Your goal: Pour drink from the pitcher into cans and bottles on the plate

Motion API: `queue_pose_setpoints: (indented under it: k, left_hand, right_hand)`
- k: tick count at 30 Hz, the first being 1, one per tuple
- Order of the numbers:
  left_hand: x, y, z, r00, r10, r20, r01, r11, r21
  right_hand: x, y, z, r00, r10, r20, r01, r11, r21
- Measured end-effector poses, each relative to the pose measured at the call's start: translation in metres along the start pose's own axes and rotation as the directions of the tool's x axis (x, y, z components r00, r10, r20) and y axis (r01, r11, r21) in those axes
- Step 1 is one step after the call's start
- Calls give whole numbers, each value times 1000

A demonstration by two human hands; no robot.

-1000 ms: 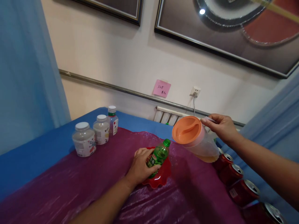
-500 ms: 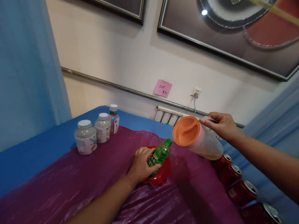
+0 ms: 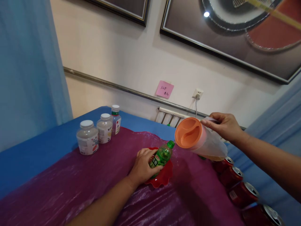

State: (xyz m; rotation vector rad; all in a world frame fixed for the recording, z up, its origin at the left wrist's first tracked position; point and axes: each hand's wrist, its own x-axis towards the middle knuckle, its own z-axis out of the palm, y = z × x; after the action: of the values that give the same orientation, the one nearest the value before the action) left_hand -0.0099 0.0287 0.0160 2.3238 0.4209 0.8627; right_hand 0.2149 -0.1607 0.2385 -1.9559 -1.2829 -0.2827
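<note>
My left hand (image 3: 144,166) is wrapped round a green plastic bottle (image 3: 162,156), which leans to the right over a red scalloped dish (image 3: 166,175). At the right, my right hand (image 3: 223,125) grips the handle of a translucent pitcher (image 3: 213,144) with an orange lid (image 3: 188,133). The pitcher is tipped with its lid toward the bottle, and a little amber liquid lies along its lower side. Its lid is close to the bottle's neck; whether liquid passes between them I cannot make out.
Two wide clear jars (image 3: 87,141) (image 3: 104,130) and a slimmer bottle (image 3: 116,122), all white-capped, stand at the left. Several red cans (image 3: 245,193) line the right edge. A purple plastic sheet (image 3: 94,185) covers part of the blue table (image 3: 30,157); a wall rises behind.
The pitcher's bottom has swung slightly to the right with my right hand. My left hand and the green bottle have stayed nearly still.
</note>
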Motion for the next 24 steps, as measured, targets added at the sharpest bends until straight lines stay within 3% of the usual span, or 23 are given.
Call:
queue_pose_setpoints:
  k: [24]
  left_hand:
    - [-1, 1, -2, 1000, 7, 4, -7, 1000, -13]
  right_hand:
    - [0, -3, -6, 1000, 27, 15, -27, 999, -36]
